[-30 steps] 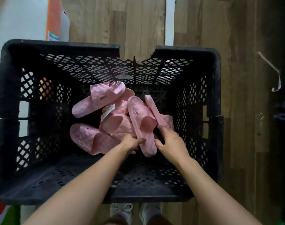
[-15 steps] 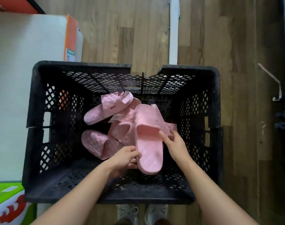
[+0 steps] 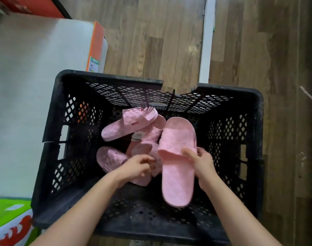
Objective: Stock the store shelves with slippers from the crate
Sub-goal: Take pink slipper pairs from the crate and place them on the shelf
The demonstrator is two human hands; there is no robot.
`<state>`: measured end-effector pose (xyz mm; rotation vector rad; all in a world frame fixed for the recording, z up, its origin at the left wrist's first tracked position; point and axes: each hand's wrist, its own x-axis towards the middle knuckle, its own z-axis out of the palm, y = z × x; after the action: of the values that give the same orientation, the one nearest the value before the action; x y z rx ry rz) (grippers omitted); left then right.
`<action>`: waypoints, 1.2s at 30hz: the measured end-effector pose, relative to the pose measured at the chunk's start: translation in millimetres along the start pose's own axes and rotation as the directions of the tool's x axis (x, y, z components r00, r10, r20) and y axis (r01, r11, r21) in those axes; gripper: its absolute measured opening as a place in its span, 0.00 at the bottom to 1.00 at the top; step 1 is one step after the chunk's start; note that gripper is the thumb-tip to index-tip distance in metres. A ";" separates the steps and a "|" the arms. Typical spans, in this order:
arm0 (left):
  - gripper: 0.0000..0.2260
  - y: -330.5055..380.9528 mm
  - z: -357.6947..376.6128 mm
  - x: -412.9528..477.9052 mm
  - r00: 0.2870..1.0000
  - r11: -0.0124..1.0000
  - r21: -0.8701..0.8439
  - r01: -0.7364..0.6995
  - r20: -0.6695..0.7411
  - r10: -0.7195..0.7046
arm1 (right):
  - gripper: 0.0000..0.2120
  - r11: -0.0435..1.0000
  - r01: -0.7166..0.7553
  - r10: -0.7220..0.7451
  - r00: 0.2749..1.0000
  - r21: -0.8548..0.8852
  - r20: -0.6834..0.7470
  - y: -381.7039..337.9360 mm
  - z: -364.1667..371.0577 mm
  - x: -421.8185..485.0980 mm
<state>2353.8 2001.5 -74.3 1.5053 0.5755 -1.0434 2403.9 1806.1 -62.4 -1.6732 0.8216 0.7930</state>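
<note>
Seemingly stocking is barely starting: right hand (image 3: 200, 163) is gripping one slipper (image 3: 176, 176) by its strap above the crate (image 3: 259, 121), left hand (image 3: 135, 167) is curling round another in the pile (image 3: 128, 126) lying inside; no shelf is showing.

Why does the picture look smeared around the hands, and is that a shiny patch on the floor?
Head view: motion blur smears the left hand and the pink slipper that the right hand grips; yes, a pale glare patch lies on the wooden floor; the wide lens bows the rim of the black crate.
</note>
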 end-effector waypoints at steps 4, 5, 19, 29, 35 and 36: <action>0.10 2.7 -47.5 40.8 0.816 0.988 -0.132 -0.084 -0.578 -0.008 | 0.18 0.975 0.148 -0.167 0.980 -0.163 -0.110 -2.0 -21.8 10.1; 0.07 0.8 -59.2 51.4 0.768 0.976 -0.190 -0.103 -0.638 -0.043 | 0.17 0.970 0.170 -0.190 0.976 -0.173 -0.108 -3.6 -25.3 12.9; 0.08 23.6 -85.7 97.8 0.850 0.786 -0.601 -0.148 -0.484 -0.210 | 0.11 0.963 0.242 -0.247 0.968 -0.118 -0.033 7.9 -24.0 39.3; 0.08 6.9 -59.4 25.6 0.846 0.902 -0.413 -0.127 -0.520 -0.119 | 0.21 0.951 0.286 -0.293 0.955 -0.116 -0.042 -1.4 -25.9 -16.4; 0.13 23.8 -34.0 -45.2 0.842 0.885 -0.426 -0.189 -0.534 -0.077 | 0.19 0.953 0.281 -0.287 0.957 -0.117 -0.037 -22.7 -26.6 -78.3; 0.13 28.1 -31.4 -58.0 0.845 0.885 -0.426 -0.186 -0.529 -0.076 | 0.20 0.954 0.279 -0.284 0.958 -0.114 -0.036 -27.6 -27.2 -89.5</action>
<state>2358.1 2036.6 -12.0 1.3546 1.0843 -0.3697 2381.0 1796.9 32.0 -1.8629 0.5646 0.6059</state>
